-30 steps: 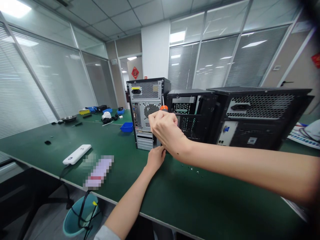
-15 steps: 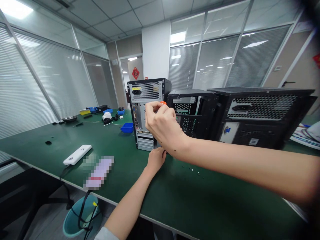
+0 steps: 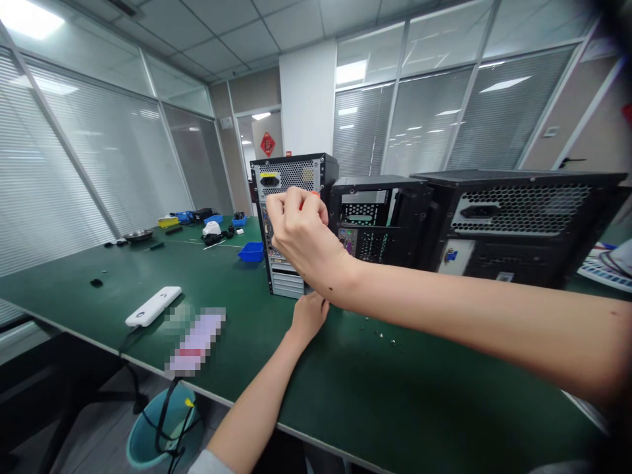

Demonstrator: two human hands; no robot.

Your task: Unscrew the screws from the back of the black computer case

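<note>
A computer tower (image 3: pixel 287 284) stands upright, its silver rear panel facing me. My right hand (image 3: pixel 307 230) is raised before that panel, fingers curled around a screwdriver (image 3: pixel 315 193). Only bits of its orange-red handle show between the fingers; the shaft and tip are hidden. Low at the tower's bottom right corner, my left hand (image 3: pixel 310 316) rests with its fingers curled in. My right wrist covers part of it, so what it grips, if anything, cannot be made out. Small screws (image 3: pixel 381 335) lie scattered on the table right of my left hand.
Two more black computer cases, a gutted one (image 3: pixel 378 197) and a wider one (image 3: pixel 518 217), stand to the right. On the green table (image 3: pixel 237 368) are a blue tray (image 3: pixel 251 251), a white power bank (image 3: pixel 154 306) and a pixelated phone-shaped item (image 3: pixel 196 342). A teal bin (image 3: pixel 148 431) sits below.
My right hand has shifted a little left and up and turned at the wrist, with less of the orange handle showing. My left hand stays in place.
</note>
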